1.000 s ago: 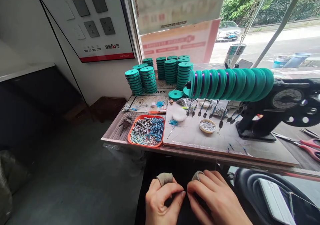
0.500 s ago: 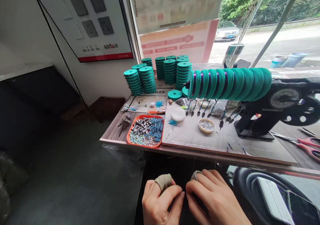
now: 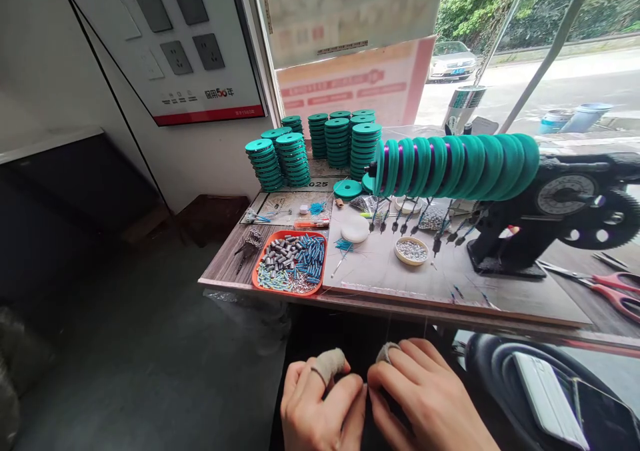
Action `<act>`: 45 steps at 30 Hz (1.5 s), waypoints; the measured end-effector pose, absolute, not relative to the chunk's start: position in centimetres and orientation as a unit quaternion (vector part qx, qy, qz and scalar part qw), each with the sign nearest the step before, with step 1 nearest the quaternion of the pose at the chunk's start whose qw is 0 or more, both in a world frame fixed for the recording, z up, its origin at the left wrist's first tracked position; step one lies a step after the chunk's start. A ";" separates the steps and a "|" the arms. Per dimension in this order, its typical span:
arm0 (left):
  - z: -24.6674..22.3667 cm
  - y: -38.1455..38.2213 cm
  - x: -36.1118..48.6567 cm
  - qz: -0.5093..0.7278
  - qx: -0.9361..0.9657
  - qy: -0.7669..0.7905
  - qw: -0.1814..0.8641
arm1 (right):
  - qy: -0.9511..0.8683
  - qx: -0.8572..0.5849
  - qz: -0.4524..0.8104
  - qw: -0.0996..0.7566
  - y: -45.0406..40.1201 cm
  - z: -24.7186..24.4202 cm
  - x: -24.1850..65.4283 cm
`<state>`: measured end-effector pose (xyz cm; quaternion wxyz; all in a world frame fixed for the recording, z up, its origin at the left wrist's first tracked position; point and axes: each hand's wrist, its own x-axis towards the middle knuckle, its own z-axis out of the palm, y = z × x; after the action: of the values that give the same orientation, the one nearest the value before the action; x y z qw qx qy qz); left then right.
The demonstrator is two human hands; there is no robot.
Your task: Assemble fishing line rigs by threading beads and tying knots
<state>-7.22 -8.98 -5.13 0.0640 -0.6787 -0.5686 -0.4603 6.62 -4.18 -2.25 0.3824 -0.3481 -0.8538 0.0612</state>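
My left hand (image 3: 323, 397) is closed in a pinch, thumb against forefinger, with a cloth wrap on one finger. Beside it my right hand (image 3: 425, 391) pinches too, also with a wrapped finger. The fingertips of both hands nearly meet below the table edge. Very fine fishing line (image 3: 389, 327) runs down faintly to them; its end between the fingertips is hardly visible. Above stands a black winding machine (image 3: 510, 237) carrying a row of teal foam spools (image 3: 455, 166). Short dark rigs with small weights (image 3: 437, 244) dangle from these spools.
An orange tray (image 3: 256, 274) of sinkers and small blue and green parts sits at the table's front left. A round dish (image 3: 411, 251) holds tiny beads. Stacked teal spools (image 3: 293, 161) stand behind. Red-handled scissors (image 3: 613, 291) and a phone (image 3: 605, 417) lie right.
Both hands keep their pinch and shift very slightly to the left in the picture. The whole view has also drifted a little left; the table things stay in place.
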 end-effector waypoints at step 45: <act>-4.8 -8.3 -7.8 -0.443 -0.657 -0.607 -0.058 | -0.832 -0.335 0.109 0.429 -3.4 -1.6 7.3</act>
<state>-7.76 -8.25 -4.82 -0.0578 -0.6572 -0.6068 -0.4433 7.32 -3.43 -1.61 0.4287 -0.3346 -0.8321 0.1086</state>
